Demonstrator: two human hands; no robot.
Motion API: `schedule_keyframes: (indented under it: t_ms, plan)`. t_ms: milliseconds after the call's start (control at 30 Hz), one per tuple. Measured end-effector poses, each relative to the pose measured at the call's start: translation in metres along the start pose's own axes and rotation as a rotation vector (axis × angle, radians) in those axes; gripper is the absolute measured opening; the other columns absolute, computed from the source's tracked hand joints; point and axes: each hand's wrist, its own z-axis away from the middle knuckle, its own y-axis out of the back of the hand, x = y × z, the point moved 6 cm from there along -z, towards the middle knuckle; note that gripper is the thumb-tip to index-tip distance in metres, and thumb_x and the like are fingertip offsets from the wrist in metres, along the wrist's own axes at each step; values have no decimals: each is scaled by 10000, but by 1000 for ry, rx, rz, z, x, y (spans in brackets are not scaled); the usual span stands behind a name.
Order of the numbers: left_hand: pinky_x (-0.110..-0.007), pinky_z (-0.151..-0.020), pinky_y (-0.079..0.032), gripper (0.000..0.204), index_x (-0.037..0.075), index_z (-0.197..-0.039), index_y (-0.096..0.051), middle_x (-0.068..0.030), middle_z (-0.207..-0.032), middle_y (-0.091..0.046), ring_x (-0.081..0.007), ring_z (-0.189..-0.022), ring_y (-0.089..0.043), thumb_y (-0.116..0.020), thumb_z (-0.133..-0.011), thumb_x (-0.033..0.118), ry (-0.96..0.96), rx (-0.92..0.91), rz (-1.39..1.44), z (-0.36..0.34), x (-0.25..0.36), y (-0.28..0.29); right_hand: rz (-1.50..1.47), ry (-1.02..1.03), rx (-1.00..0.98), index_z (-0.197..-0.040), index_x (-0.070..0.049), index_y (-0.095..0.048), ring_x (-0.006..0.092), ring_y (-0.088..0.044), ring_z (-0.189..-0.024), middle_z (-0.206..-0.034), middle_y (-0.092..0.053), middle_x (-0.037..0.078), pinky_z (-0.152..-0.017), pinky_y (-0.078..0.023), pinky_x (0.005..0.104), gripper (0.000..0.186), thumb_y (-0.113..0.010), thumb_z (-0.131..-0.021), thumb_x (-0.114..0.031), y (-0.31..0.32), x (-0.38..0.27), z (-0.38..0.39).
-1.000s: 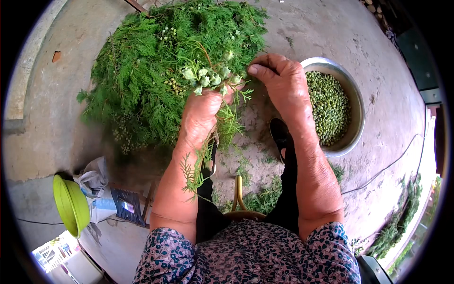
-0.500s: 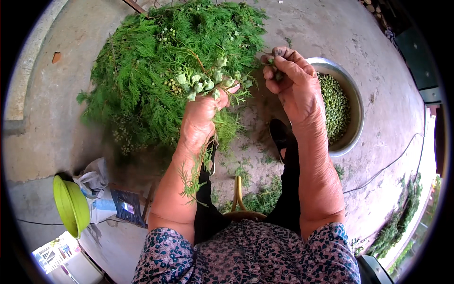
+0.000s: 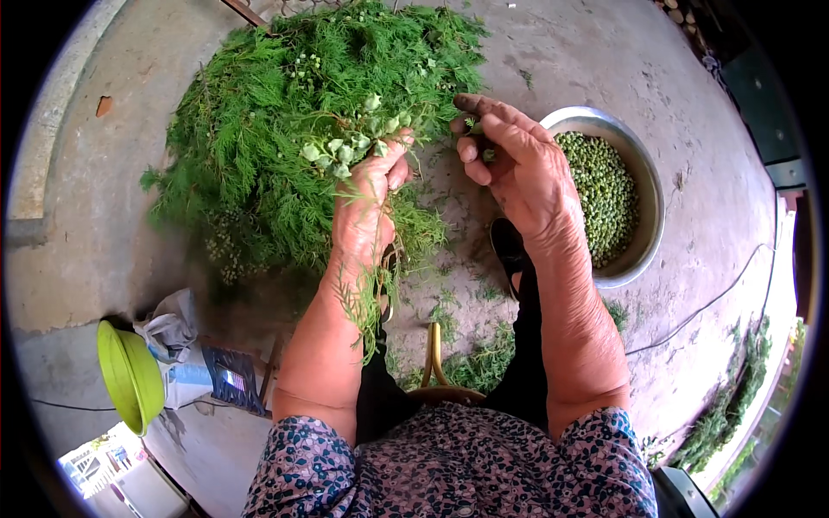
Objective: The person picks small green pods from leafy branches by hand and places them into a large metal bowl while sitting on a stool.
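My left hand [image 3: 367, 194] is closed round a conifer sprig [image 3: 338, 154] bearing several pale green, knobbly cones. The sprig's thin leafy tail hangs down along my left forearm. To its right, my right hand [image 3: 535, 177] is half curled, and small green cones [image 3: 489, 155] show between its fingers. A small gap parts the two hands. Beyond my left hand spreads a big heap of leafy green branches [image 3: 250, 129], some with cones on them. Beside my right wrist stands a round metal basin [image 3: 654, 203], holding many picked green cones [image 3: 609, 190].
Scraps of foliage [image 3: 484, 358] litter the concrete floor [image 3: 708, 224] between my feet. A curved yellowish handle [image 3: 431, 354] rises between my legs. At the lower left are a lime-green basin [image 3: 129, 375] and a pale sack [image 3: 177, 324]. A cable [image 3: 704, 306] crosses the floor on the right.
My right hand has shifted left toward the sprig, and its fingers have loosened a little. The sprig and my left hand have moved slightly left, with the cone cluster tilting.
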Motion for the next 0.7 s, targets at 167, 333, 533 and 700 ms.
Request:
schedule_keyframes:
  t_ms: [167, 333, 533, 700]
  plan:
    - [-238, -629, -249, 248, 97, -759, -562, 50, -567, -339, -96, -594, -314, -594, -779, 342, -44, -120, 93, 7, 11, -10, 136, 65, 33, -1138, 28, -496, 80, -468, -629, -836, -548, 60, -528, -377, 181, 283, -454, -875, -68, -6, 6, 0]
    - [-266, -698, -314, 399, 50, -990, -592, 15, -783, -514, -92, -696, -406, -661, -724, 339, -49, -46, 88, 10, 13, -8, 489, 201, 30, -1158, -18, -501, 50, -469, -612, -833, -543, 2, -522, -379, 163, 300, -496, -861, -62, -15, 3, 3]
    - [-298, -916, -326, 491, -6, -1059, -578, -98, -1086, -557, -191, -1044, -486, -684, -707, 320, 147, 21, -4, 13, 5, -5, 648, 315, 69, -1107, 16, -504, 93, -501, -529, -675, -564, 51, -502, -432, 240, 294, -516, -815, -23, -19, 5, 2]
    - [-308, -860, -368, 324, 14, -980, -617, -66, -977, -598, -158, -937, -527, -676, -730, 213, 151, 78, -7, 8, 0, 2, 677, 340, 69, -1109, 17, -501, 93, -502, -517, -676, -568, 56, -494, -432, 241, 295, -508, -818, -27, -20, 7, 2]
